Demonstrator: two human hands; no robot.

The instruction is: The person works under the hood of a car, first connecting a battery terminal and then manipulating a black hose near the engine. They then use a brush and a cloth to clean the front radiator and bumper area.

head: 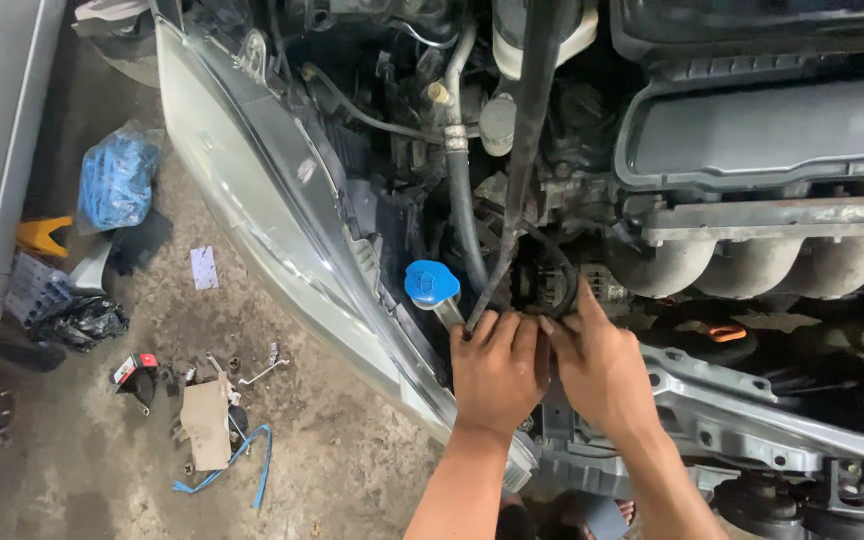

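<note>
Engine bay (652, 150) of a car, open, filling the upper right; grey plastic cover (762, 130) at top right, row of pale intake pipes (752, 265) below it. Headlight (252, 210), long and clear, slanting from top left down to the centre. Grey hose (462, 200) running down the middle; dark prop rod (522, 150) leaning across it, partly blocking the view of the parts behind. Blue round cap (432, 283) just left of the hands.

Concrete floor (332, 450), stained and dusty, left of the car. Blue plastic bag (117, 180), black bag (77, 322), piece of cardboard (205, 425), blue strap (242, 465), small tools scattered near them.

Left hand (497, 370), fingers curled, gripping the black belt (552, 290) low in the bay. Right hand (602, 365), touching the left, fingertips pinching the same belt beside a round pulley; how firmly cannot be told.
</note>
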